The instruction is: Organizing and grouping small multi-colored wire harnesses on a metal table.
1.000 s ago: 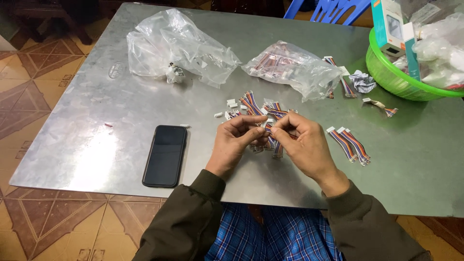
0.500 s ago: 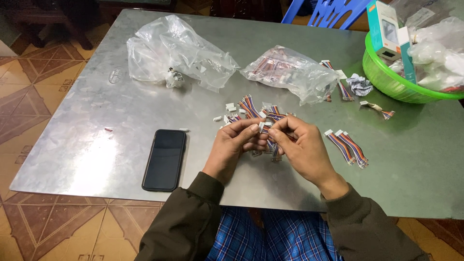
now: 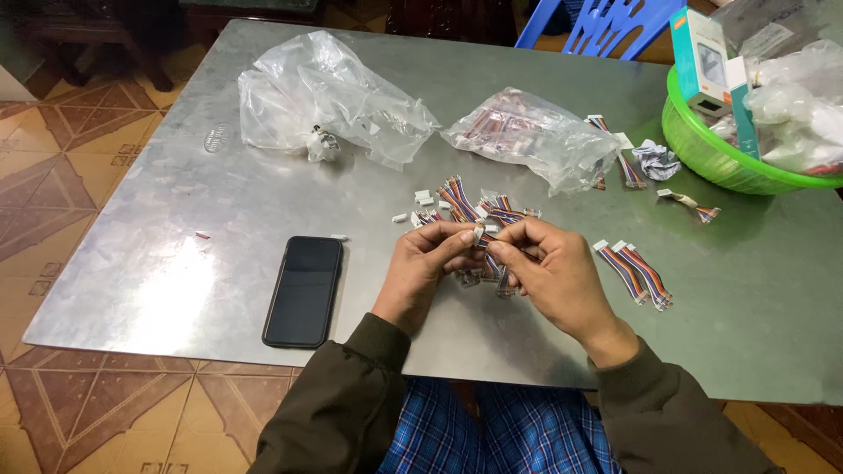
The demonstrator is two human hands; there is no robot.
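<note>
Between the fingertips of the left hand and the right hand: a small connector, over the metal table. Just beyond the fingers, a loose pile of ribbon-cable pieces. Right of the right hand's fingers, lying apart, two more cable pieces. Left of the left hand's fingers, flat on the table, a phone. Far beyond and left of the fingers, a crumpled plastic bag; beyond and right, a second bag of cables. Farther right, at the table's edge, a basket with a box in it.
</note>
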